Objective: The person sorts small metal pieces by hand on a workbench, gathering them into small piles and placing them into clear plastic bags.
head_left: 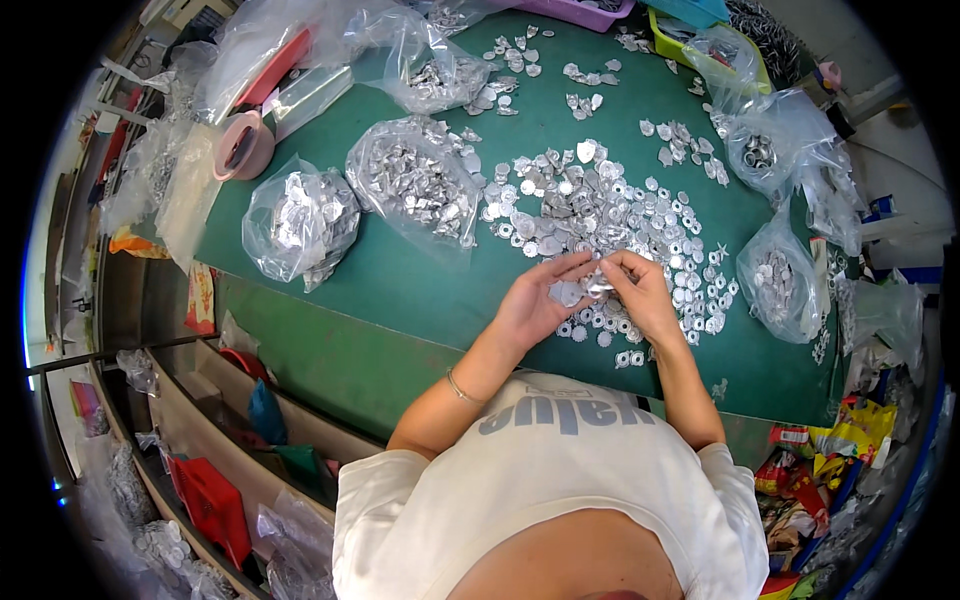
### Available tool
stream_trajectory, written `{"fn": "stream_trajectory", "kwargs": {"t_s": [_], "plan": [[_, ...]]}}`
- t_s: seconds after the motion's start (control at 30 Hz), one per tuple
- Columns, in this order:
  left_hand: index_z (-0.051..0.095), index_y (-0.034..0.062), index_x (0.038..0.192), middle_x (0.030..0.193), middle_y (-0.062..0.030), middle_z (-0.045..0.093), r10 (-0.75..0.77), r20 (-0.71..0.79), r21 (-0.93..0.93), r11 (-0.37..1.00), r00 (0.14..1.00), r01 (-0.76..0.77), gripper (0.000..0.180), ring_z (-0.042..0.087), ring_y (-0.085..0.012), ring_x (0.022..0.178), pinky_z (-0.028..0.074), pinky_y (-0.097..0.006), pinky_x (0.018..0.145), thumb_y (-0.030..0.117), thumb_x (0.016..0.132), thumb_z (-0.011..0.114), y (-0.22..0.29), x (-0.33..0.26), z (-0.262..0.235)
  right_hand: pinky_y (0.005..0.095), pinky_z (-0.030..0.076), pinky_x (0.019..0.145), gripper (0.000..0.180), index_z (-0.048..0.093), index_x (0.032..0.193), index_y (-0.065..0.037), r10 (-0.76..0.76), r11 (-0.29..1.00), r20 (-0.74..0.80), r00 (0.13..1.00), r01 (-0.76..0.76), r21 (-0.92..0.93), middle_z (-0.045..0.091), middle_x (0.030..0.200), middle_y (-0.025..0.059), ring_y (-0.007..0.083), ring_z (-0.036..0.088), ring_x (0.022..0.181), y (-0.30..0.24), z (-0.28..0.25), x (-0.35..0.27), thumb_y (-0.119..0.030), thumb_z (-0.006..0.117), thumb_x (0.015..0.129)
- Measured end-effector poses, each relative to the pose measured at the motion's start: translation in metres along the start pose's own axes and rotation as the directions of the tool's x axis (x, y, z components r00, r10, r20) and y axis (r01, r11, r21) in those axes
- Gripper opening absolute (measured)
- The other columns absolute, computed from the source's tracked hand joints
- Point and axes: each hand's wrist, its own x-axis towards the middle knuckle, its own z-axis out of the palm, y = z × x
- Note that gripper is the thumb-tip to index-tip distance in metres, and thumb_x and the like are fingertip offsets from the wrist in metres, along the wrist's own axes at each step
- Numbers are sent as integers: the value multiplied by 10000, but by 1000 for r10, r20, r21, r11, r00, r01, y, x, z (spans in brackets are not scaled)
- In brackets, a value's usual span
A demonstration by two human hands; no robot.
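Observation:
Over the near edge of a heap of small silver metal pieces (580, 205), both my hands meet. My left hand (535, 305) is cupped palm up and holds several flat metal pieces (567, 293). Thumb and fingers of my right hand (648, 300) close in a pinch on a small metal piece (598, 284) at the left fingers. Its exact shape is too small to make out. Round, scalloped pieces (690, 275) are spread to the right of the heap, and a few lie just below my hands.
Clear plastic bags of metal parts (415, 185) (300, 222) stand on the green table (380, 285) at left; another bag (780, 285) is at right. A pink cup (243, 147) sits at far left. Small groups of parts (690, 148) and colored bins (665, 40) are farther back.

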Motion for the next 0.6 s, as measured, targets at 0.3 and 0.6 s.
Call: {"fn": "stream_trajectory", "kwargs": {"t_s": [0.3, 0.6], "plan": [[550, -27, 1039, 681, -32, 503, 85, -68, -27, 996, 994, -86, 231, 474, -118, 604, 403, -241, 555, 129, 882, 488, 5, -20, -28, 243, 283, 461, 245, 412, 787, -78, 286, 480, 115, 951, -246, 842, 399, 665, 25, 103, 339, 511, 6, 14, -3, -250, 405, 961], [489, 83, 1131, 1066, -65, 562, 61, -8, -63, 996, 998, -61, 313, 578, -195, 965, 485, -373, 779, 300, 953, 349, -22, -15, -25, 200, 419, 657, 74, 576, 915, 3, -381, 911, -16, 924, 373, -179, 568, 871, 49, 86, 523, 771, -16, 65, 1, -45, 548, 867]]}}
